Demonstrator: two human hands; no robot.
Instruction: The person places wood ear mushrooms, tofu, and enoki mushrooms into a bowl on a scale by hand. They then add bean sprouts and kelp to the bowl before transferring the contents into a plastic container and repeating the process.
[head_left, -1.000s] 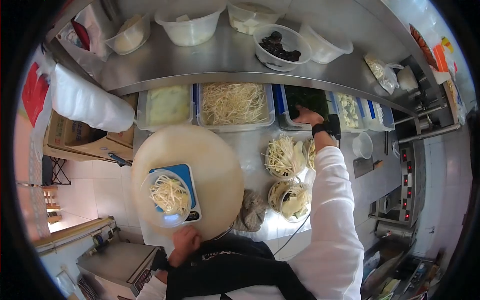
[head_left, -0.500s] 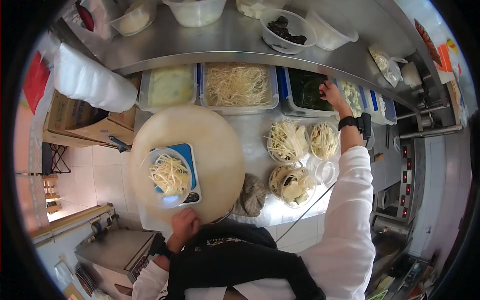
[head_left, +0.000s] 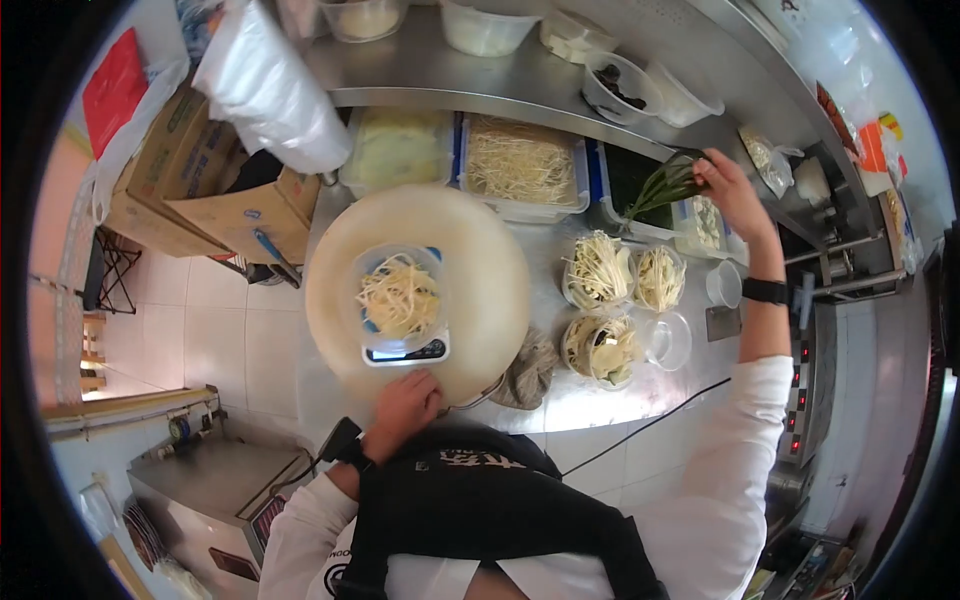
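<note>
My right hand (head_left: 732,192) is raised at the right, closed around a bunch of dark green seaweed strips (head_left: 664,187). The strips hang down to the left, over the bin of dark green seaweed (head_left: 622,178). My left hand (head_left: 408,402), fingers curled in with nothing visible in them, rests at the near edge of the round cutting board (head_left: 490,270). Just beyond it on the board is a kitchen scale (head_left: 408,354). A clear plastic bowl (head_left: 440,300) holding bean sprouts (head_left: 398,296) stands on the scale.
Filled tubs (head_left: 598,268) and a clear round container (head_left: 668,341) stand right of the board. A grey cloth (head_left: 527,372) lies beside it. Behind are bins, one with pale shreds (head_left: 518,162), under a steel shelf (head_left: 430,80). A plastic bag roll (head_left: 270,90) hangs at left.
My right hand has lifted out of the seaweed bin, up and to the right, with strips in its grip. My left hand stays by the board's near edge. The camera view has shifted.
</note>
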